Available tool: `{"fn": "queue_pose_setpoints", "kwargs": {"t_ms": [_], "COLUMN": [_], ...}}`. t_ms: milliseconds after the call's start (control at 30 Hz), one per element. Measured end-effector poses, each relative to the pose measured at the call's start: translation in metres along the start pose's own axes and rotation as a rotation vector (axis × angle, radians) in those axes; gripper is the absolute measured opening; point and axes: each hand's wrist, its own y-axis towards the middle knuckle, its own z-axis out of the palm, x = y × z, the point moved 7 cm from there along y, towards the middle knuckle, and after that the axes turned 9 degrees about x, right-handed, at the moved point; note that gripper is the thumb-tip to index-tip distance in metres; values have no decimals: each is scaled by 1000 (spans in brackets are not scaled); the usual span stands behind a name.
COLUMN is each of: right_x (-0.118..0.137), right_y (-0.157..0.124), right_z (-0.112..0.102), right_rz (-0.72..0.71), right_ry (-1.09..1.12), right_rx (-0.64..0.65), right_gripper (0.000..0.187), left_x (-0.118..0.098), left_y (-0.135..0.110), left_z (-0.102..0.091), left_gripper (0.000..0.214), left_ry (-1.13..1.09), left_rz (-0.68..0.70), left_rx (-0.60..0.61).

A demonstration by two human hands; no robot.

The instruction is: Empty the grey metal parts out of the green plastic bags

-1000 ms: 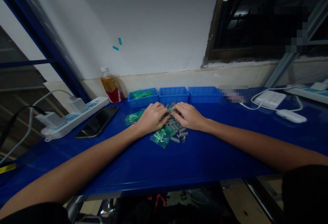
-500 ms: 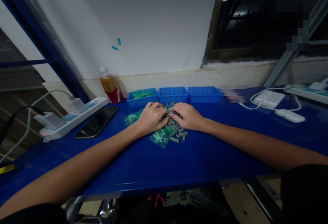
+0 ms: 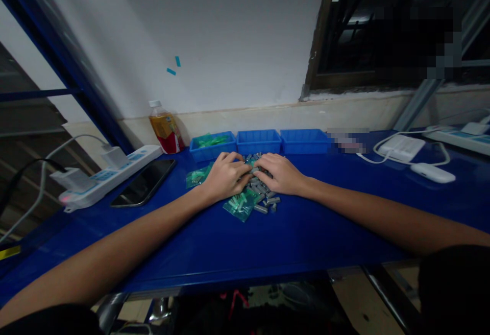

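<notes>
Side by side over a heap of small grey cylindrical pieces (image 3: 261, 188) are my left hand (image 3: 227, 175) and my right hand (image 3: 278, 173). The fingers of both are curled and meet near the middle of the heap. Whatever lies between the fingertips is too small and covered to name. Below my left hand rests a green clear plastic bag (image 3: 240, 206) with light strips in it. Another green bag (image 3: 198, 175) lies to the left, partly behind that hand.
Three blue bins stand along the wall: a left bin (image 3: 195, 154) with green bags, a middle bin (image 3: 259, 146) and a right bin (image 3: 304, 145). To the left are a drink bottle (image 3: 165, 129), a phone (image 3: 144, 184) and a power strip (image 3: 111, 175). White chargers (image 3: 401, 148) lie right.
The fingers of my left hand have shifted slightly, with the index finger and thumb nearer together. My right hand has stayed almost in place.
</notes>
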Motion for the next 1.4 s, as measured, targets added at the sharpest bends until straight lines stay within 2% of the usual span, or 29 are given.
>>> {"fn": "queue_pose_setpoints", "kwargs": {"t_ms": [600,800,1200,1400], "right_x": [2,2,1,4], "right_y": [1,2,1,3], "right_z": [-1,-1,-2,-2], "right_rz": [9,4,9,0], "right_ry": [-27,-52,15,-29], "right_rx": [32,32,-2,19], "right_gripper": [27,32,22,24], "left_x": [-1,-1,-2,-2], "left_y": [1,0,1,0], "left_z": [2,0,1,1], "left_gripper": [15,22,20,16], "left_ry": [-6,25,18,16], "left_rz": [-32,-40,-20,-15], "left_rx": [22,-17,21,23]}}
